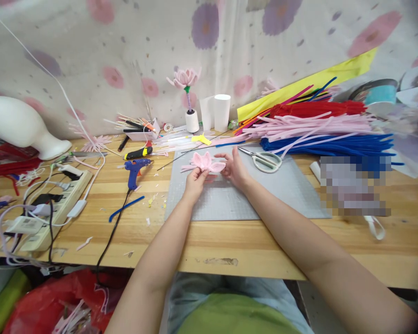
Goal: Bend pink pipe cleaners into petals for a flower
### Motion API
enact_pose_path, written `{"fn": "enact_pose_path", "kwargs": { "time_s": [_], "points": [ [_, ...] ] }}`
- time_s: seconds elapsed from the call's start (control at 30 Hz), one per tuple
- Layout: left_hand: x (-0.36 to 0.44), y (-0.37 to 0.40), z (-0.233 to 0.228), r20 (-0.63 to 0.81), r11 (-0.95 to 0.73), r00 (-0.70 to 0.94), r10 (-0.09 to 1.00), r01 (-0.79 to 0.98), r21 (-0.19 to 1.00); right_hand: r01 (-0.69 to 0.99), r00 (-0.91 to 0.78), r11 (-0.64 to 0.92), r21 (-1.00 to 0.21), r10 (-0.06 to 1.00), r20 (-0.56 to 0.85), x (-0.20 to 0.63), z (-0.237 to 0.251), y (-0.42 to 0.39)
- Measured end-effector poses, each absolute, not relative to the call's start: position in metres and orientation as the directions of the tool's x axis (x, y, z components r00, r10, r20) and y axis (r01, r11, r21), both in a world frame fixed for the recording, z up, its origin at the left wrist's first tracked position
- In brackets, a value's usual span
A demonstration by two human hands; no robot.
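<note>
1. A pink pipe-cleaner flower [205,161] was held above the grey cutting mat [282,195], at about 12 o'clock from the person.
2. It was judged light, soft and easily bent; the base under the petals seemed the safest hold.
3. The left hand [194,178] was pinched on its underside.
4. The right hand [235,168] was pinched on a petal at 3 o'clock.
5. Scissors [263,160] lay at 2 o'clock; a blue glue gun [135,168] at 9 o'clock.
</note>
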State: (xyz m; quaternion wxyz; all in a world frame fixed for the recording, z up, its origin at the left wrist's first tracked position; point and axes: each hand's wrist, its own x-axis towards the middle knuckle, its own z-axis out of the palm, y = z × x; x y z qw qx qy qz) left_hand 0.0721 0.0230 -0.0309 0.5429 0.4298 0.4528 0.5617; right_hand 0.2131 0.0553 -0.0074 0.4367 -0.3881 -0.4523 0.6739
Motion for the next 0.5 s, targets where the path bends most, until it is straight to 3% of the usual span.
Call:
{"fn": "enact_pose_path", "kwargs": {
  "time_s": [0.2,0.3,0.4,0.5],
  "points": [
    [0.061,0.028,-0.029,0.003,-0.045,-0.218,0.976,-0.189,0.981,-0.302,-0.264,-0.197,-0.933,0.957,-0.117,0.238,-0.008,0.069],
    [0.053,0.032,-0.028,-0.017,-0.035,-0.275,0.961,-0.185,0.982,-0.302,-0.336,-0.262,-0.917,0.929,-0.154,0.236,0.005,0.061],
    [0.05,0.033,-0.027,-0.035,-0.017,-0.279,0.96,-0.182,0.983,-0.383,-0.663,-0.412,-0.827,0.746,-0.064,0.212,0.037,0.016],
    [0.051,0.033,-0.027,-0.051,0.009,-0.259,0.964,-0.16,0.987,-0.349,-0.915,-0.594,-0.725,0.382,0.128,0.174,0.066,-0.055]
  ]
}}
